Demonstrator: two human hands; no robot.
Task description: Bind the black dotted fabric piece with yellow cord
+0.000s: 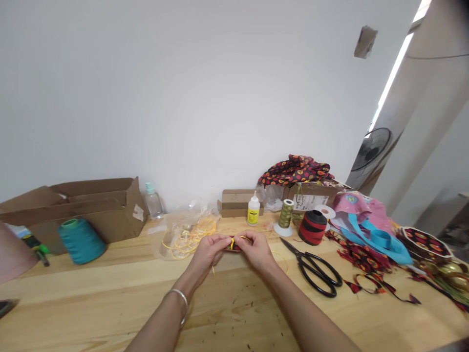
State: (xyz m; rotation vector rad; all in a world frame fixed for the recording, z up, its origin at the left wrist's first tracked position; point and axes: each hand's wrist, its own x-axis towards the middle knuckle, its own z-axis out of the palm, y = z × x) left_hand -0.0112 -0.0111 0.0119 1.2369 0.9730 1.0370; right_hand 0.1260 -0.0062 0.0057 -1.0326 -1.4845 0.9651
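Behind everything, a plain white wall (205,98). Below it, a pale wooden worktop (146,303), with dark specks near the front edge. At far left, against the wall, a long open cardboard box (110,210). At right, a heap of dark cloth (293,171) with a red and orange pattern, on top of a labelled carton (311,202); beside that, pink fabric (381,215) under a light-blue ribbon (399,254). To the right of the hands, black-handled scissors (311,266), tip toward the wall. Just in front of the long box, a cone of teal thread (81,242). Mid-worktop, left hand (208,252) and right hand (257,252), nearly together. Beyond them, a red-and-black spool (312,228) and an upright white bottle (253,210) with a yellow label. Smallest, between the two hands, a dark patterned piece (236,247) with yellow cord (232,242), in the pinching grasp of both sets of fingers; impossible to tell whether wrapped or merely laid across.
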